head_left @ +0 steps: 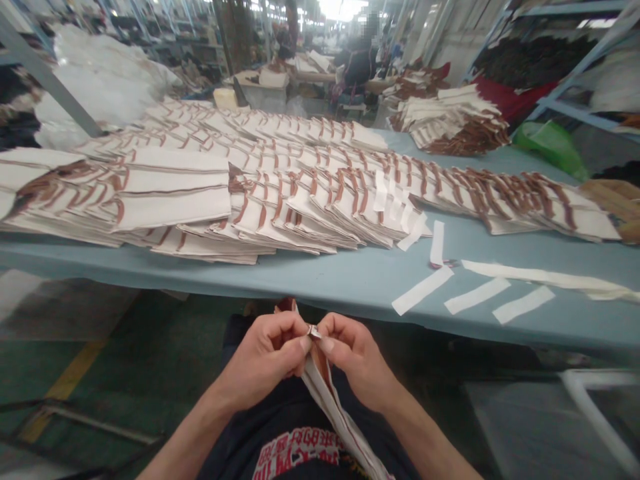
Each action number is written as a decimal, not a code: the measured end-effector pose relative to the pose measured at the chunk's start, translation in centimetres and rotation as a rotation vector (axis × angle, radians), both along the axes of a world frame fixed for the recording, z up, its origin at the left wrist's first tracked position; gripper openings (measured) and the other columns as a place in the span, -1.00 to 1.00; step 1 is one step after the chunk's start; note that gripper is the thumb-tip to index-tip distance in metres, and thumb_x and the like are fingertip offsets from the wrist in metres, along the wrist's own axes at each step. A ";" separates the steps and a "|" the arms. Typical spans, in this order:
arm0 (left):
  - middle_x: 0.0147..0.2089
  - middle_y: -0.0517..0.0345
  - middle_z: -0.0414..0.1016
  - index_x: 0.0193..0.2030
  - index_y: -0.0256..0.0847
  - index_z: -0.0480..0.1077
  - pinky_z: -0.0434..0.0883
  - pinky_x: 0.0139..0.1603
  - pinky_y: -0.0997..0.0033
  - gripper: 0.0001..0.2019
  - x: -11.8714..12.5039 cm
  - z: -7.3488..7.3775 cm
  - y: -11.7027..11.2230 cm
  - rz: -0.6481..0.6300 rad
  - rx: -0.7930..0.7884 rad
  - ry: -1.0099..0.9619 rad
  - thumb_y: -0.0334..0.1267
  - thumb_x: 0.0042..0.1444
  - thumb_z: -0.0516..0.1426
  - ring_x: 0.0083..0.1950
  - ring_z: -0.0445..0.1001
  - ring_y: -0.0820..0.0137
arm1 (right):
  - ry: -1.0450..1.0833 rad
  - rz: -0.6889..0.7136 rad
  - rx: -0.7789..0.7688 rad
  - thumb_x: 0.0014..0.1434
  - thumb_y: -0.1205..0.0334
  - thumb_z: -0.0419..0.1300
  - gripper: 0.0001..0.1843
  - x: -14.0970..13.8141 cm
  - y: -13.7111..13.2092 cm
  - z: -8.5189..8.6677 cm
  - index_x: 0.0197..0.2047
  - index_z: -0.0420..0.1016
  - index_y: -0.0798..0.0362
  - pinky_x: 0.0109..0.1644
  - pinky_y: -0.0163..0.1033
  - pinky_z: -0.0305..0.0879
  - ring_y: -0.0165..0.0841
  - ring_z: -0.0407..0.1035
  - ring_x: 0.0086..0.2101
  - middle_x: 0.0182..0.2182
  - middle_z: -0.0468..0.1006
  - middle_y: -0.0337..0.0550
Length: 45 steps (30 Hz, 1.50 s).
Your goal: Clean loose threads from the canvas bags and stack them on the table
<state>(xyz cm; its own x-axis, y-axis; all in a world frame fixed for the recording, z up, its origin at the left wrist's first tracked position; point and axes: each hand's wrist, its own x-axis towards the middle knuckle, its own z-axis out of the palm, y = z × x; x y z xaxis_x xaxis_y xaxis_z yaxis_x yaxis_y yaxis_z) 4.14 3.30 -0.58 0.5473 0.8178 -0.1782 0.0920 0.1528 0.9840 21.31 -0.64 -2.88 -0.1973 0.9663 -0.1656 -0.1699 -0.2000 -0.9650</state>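
Note:
My left hand [267,357] and my right hand [353,357] meet just below the table's front edge, both pinched on the top end of a cream fabric strip with brown trim [333,407]. A small metal piece [313,331], perhaps a zipper slider, sits between my fingertips. The strip hangs down over my lap. Both hands are closed.
A long blue table [325,280] carries overlapping rows of cream pieces with brown zippers [280,200]. Loose white strips [475,293] lie at its front right. More stacks [450,120] lie at the back; a seated person [357,63] works far off. A green bag [550,143] sits at right.

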 end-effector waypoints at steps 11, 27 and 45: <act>-0.51 0.26 0.36 -0.44 -0.23 0.40 0.20 -0.41 0.49 -0.75 0.3 1.3 -1.3 0.036 0.361 0.293 -0.28 0.27 0.07 -0.47 0.28 0.48 | -0.522 -0.058 0.377 0.23 0.24 0.22 -0.87 1.4 0.4 2.7 -0.36 0.43 0.05 -0.42 -0.35 0.25 -0.44 0.33 -0.51 -0.51 0.47 -0.28; -0.47 0.25 0.40 -0.38 -0.22 0.43 0.30 -0.40 0.49 -0.84 0.7 0.4 -2.0 0.234 0.403 0.251 -0.27 0.22 0.14 -0.45 0.34 0.45 | -0.417 -0.177 0.357 0.29 0.24 0.16 -0.81 0.7 -0.8 2.0 -0.38 0.40 0.03 -0.43 -0.37 0.28 -0.45 0.34 -0.53 -0.52 0.46 -0.29; -0.30 0.17 0.55 -0.28 -0.16 0.38 0.38 -0.17 0.40 -0.90 -0.3 0.6 -1.0 -0.014 0.789 0.268 -0.45 0.18 0.14 -0.25 0.50 0.36 | -0.576 -0.141 0.756 0.35 0.39 0.13 -0.86 3.0 -1.4 3.1 -0.24 0.37 -0.03 -0.34 -0.31 0.28 -0.41 0.39 -0.44 -0.42 0.52 -0.26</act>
<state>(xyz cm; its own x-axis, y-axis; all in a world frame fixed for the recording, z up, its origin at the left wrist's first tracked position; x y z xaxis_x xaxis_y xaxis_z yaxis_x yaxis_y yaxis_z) 3.88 2.28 0.03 0.5792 0.7503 0.3188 0.3353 -0.5757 0.7458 24.30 -2.01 0.25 -0.1545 0.8658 0.4759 0.3957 0.4955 -0.7732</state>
